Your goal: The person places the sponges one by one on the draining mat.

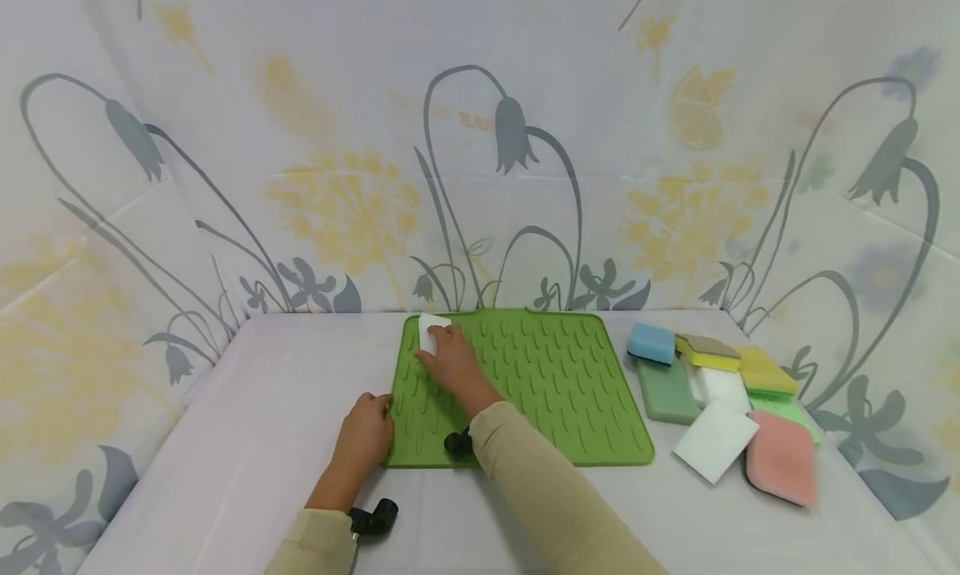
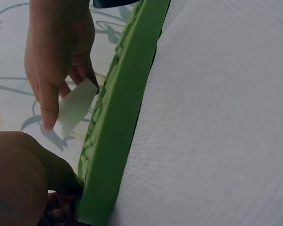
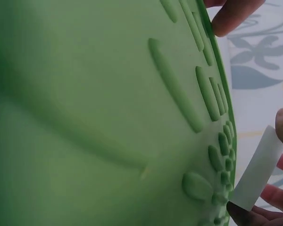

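A green ridged silicone drying mat (image 1: 555, 392) lies flat on the white table. My right hand (image 1: 453, 367) reaches over the mat's far left corner and pinches a white sponge (image 1: 427, 339) between thumb and fingers. In the right wrist view the white sponge (image 3: 259, 169) stands tilted on edge, its lower end right at the mat's ridges. My left hand (image 1: 366, 433) grips the mat's left edge, thumb and fingers at the rim. The left wrist view shows this left thumb (image 2: 61, 169) against the green rim, with the other fingers partly hidden.
Right of the mat lies a loose pile of sponges: a blue one (image 1: 651, 342), a yellow one (image 1: 768, 371), a green one (image 1: 666, 390), a white one (image 1: 717, 440) and a pink one (image 1: 782, 457). A flower-printed cloth (image 1: 480, 208) hangs behind the table.
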### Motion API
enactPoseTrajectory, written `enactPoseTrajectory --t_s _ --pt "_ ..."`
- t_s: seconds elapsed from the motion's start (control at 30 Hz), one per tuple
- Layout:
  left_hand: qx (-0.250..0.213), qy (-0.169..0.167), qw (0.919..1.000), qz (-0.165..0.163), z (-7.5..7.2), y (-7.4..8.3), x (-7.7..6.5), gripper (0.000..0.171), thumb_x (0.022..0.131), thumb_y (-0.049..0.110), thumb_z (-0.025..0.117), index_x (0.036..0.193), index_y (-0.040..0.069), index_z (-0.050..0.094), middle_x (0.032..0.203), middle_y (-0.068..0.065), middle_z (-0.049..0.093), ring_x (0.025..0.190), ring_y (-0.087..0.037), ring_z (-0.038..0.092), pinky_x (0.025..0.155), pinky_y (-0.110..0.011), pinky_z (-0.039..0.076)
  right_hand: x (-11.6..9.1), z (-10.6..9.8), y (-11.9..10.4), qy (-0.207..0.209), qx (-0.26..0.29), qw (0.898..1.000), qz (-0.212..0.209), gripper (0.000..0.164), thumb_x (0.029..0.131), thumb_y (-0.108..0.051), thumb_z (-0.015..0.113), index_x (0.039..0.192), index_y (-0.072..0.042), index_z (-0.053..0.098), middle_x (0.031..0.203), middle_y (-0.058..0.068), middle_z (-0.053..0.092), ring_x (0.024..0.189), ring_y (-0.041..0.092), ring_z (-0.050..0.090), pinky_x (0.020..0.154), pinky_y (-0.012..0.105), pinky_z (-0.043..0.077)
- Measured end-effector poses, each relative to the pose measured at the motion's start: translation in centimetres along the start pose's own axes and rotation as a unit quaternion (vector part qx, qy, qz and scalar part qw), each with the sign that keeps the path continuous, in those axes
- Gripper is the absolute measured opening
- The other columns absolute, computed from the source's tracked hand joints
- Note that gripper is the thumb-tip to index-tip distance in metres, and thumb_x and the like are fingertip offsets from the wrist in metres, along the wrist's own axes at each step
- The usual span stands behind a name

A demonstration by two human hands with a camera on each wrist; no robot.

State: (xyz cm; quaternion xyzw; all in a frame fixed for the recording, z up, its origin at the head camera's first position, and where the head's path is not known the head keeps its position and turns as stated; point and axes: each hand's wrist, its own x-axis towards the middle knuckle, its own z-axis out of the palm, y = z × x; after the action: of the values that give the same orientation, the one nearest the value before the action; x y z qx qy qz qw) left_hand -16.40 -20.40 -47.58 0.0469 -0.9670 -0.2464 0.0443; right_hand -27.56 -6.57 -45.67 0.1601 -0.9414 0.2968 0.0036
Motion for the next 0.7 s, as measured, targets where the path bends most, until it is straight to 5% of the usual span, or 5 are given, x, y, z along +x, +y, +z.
enactPoseTrajectory --t_s 0.7 --pt "0.000 -0.006 0.9999 -0.009 0.0 0.1 0.0 0.033 0.094 0.004 0.051 0.124 -0.008 0.060 0.104 -0.019 0.061 0.080 -0.019 0.058 0.068 -0.036 0.052 0.9 1.2 -0.8 -0.050 -0.150 0.987 -0.039 0.059 0.095 -0.046 0.056 0.140 -0.009 0.050 0.144 0.017 0.045 0.123 0.030 0.055 0.098 0.037 0.050"
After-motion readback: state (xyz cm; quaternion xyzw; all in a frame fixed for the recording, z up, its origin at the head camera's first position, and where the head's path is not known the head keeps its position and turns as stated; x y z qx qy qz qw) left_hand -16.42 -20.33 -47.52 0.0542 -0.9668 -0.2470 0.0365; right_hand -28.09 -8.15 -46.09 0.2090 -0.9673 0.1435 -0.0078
